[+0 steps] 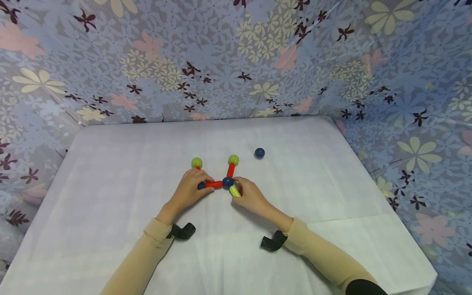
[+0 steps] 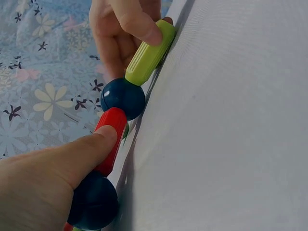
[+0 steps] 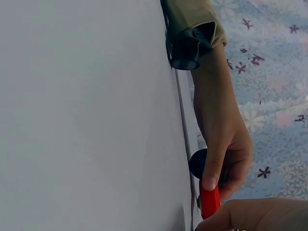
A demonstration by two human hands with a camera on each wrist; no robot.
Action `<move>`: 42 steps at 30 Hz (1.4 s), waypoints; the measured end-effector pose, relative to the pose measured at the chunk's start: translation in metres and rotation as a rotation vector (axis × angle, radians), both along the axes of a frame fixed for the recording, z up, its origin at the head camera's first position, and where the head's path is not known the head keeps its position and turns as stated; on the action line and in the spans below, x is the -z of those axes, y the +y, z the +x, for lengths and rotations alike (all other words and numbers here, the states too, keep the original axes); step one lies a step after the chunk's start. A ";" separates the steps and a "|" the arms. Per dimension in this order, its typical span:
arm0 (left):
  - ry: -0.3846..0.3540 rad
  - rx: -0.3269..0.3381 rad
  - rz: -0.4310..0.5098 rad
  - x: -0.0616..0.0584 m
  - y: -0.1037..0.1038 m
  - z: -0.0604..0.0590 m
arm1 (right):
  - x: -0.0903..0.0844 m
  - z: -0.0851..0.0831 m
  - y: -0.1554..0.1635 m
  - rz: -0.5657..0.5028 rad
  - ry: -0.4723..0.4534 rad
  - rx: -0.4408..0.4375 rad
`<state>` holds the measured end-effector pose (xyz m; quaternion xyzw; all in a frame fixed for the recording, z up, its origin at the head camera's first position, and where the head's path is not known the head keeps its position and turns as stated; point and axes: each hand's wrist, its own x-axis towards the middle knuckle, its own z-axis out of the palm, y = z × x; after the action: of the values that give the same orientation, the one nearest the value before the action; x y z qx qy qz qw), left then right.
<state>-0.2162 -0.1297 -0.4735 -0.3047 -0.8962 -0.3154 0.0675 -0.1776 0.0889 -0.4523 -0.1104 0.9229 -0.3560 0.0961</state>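
On the white table (image 1: 110,172) lies a toy frame of rods and balls. Two green balls (image 1: 197,162) (image 1: 233,159) sit at its far ends. A red rod (image 1: 230,169) runs down to a blue ball (image 1: 227,182) in the middle. My left hand (image 1: 206,182) pinches the horizontal red rod (image 2: 109,137) between that blue ball (image 2: 122,98) and another blue ball (image 2: 94,202). My right hand (image 1: 237,188) pinches a yellow-green rod (image 2: 150,52) whose end touches the middle ball. The right wrist view shows the left hand's thumb on the red rod (image 3: 209,202).
A loose blue ball (image 1: 259,153) lies on the table behind and to the right of the frame. Flowered cloth walls (image 1: 236,61) enclose the table at the back and on both sides. The table's near right corner (image 1: 431,282) is in view.
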 end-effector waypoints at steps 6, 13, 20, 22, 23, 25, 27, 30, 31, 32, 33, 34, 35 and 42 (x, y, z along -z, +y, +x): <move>0.009 0.024 0.007 -0.001 -0.001 -0.001 | -0.002 -0.010 0.000 0.041 -0.036 -0.056; 0.020 0.037 -0.001 -0.001 -0.001 -0.001 | -0.006 -0.018 0.001 0.084 -0.084 -0.135; 0.018 0.036 0.002 0.000 0.000 -0.001 | -0.006 -0.017 -0.002 0.039 -0.110 -0.114; 0.017 0.033 -0.006 0.001 0.000 -0.001 | -0.006 -0.015 -0.004 0.012 -0.108 -0.097; 0.015 0.032 -0.007 0.001 0.000 -0.001 | -0.006 -0.014 -0.005 -0.003 -0.107 -0.086; 0.017 0.029 -0.011 0.002 0.001 -0.001 | -0.006 -0.011 -0.008 -0.034 -0.108 -0.058; 0.014 0.024 -0.011 0.002 0.001 -0.002 | -0.006 -0.009 -0.011 -0.044 -0.101 -0.031; 0.020 0.021 -0.009 0.002 0.002 -0.001 | -0.005 -0.006 -0.013 -0.046 -0.087 0.007; 0.021 0.020 -0.009 0.001 0.002 -0.001 | -0.005 -0.005 -0.014 -0.044 -0.081 0.016; 0.020 0.019 -0.009 0.001 0.002 -0.001 | -0.004 -0.005 -0.014 -0.047 -0.074 0.024; 0.022 0.019 -0.007 0.000 0.002 -0.001 | -0.004 -0.004 -0.014 -0.053 -0.067 0.027; 0.022 0.018 -0.007 0.000 0.002 -0.001 | -0.003 -0.004 -0.015 -0.059 -0.063 0.029; 0.022 0.017 -0.006 0.000 0.002 0.000 | -0.003 -0.003 -0.015 -0.066 -0.056 0.029; 0.007 0.018 -0.006 -0.001 0.001 0.000 | 0.001 -0.003 -0.013 -0.093 -0.034 0.013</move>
<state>-0.2162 -0.1285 -0.4729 -0.3142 -0.8940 -0.3122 0.0670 -0.1806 0.0757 -0.4532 -0.1025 0.9044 -0.4009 0.1043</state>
